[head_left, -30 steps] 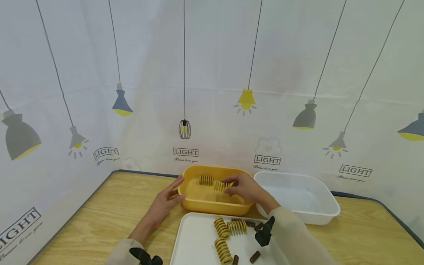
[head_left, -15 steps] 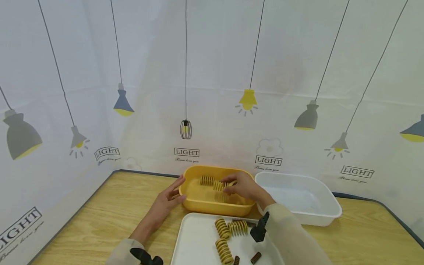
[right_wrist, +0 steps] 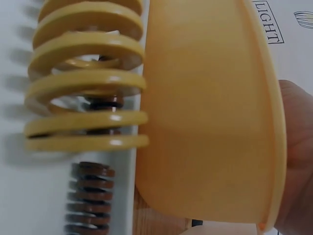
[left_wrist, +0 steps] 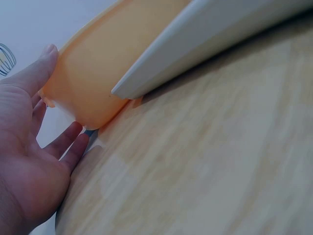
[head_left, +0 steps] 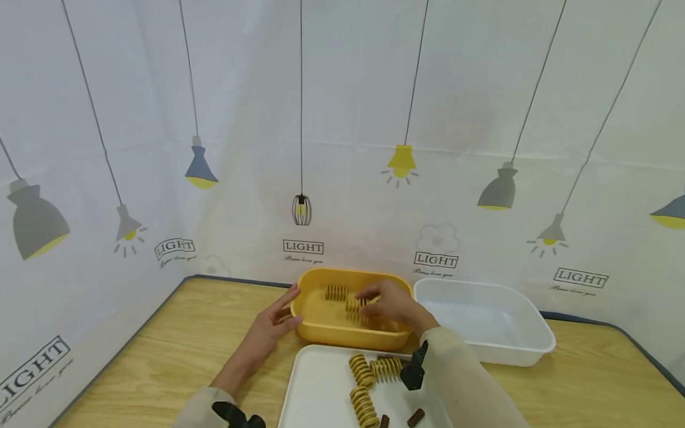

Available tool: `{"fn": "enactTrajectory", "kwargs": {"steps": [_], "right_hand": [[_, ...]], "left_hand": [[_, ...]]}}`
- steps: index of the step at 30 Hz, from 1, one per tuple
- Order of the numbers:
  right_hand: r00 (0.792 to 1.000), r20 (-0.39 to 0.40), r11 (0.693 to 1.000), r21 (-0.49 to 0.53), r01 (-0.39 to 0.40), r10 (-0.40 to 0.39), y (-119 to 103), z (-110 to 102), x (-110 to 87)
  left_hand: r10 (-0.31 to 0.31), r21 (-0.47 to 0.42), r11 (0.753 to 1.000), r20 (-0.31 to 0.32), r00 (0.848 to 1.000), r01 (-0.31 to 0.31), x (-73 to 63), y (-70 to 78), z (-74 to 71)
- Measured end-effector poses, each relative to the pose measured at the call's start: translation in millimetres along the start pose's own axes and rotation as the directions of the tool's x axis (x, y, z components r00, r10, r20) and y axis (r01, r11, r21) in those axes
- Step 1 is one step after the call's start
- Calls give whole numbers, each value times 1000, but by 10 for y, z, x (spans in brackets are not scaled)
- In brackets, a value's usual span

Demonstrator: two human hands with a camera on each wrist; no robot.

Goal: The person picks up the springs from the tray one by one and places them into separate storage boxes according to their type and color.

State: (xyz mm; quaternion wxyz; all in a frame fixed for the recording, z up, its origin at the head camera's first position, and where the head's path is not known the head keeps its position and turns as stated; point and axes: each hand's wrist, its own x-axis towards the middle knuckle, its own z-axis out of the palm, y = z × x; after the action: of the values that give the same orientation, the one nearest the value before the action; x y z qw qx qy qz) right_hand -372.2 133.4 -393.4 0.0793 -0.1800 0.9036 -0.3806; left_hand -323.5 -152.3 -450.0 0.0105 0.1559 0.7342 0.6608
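Note:
A yellow coil spring (head_left: 352, 306) is pinched between the thumb and fingers of my right hand (head_left: 393, 300), low inside the yellow plastic bin (head_left: 342, 337). Just behind and to the left lies another yellow spring (head_left: 336, 293) on the bin's floor. My left hand (head_left: 262, 333) rests against the bin's left end with its fingers extended. In the left wrist view, the left thumb (left_wrist: 41, 68) touches the bin's rim while the other fingers spread along its outside. The right wrist view shows the bin's front wall hiding most of the right hand.
In front of the bin is a white tray (head_left: 316, 386) holding several larger yellow springs (head_left: 364, 407) and small brown springs (head_left: 415, 418). A white bin (head_left: 484, 315) stands to the right. Behind everything hangs a printed curtain (head_left: 353, 196); the tabletop is wood-patterned (head_left: 160, 351).
Inside the yellow bin, the pinched spring has shifted slightly toward the front. My right wrist has swung a little to the left. The left hand stays at the bin's end.

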Motion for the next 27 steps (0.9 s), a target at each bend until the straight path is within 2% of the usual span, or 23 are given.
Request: {"fn": "enactTrajectory", "kwargs": {"steps": [27], "right_hand": [[996, -57, 993, -95, -70, 65, -4, 91, 23]], "left_hand": [[-11, -2, 1000, -12, 1000, 11, 19, -30, -5]]}}
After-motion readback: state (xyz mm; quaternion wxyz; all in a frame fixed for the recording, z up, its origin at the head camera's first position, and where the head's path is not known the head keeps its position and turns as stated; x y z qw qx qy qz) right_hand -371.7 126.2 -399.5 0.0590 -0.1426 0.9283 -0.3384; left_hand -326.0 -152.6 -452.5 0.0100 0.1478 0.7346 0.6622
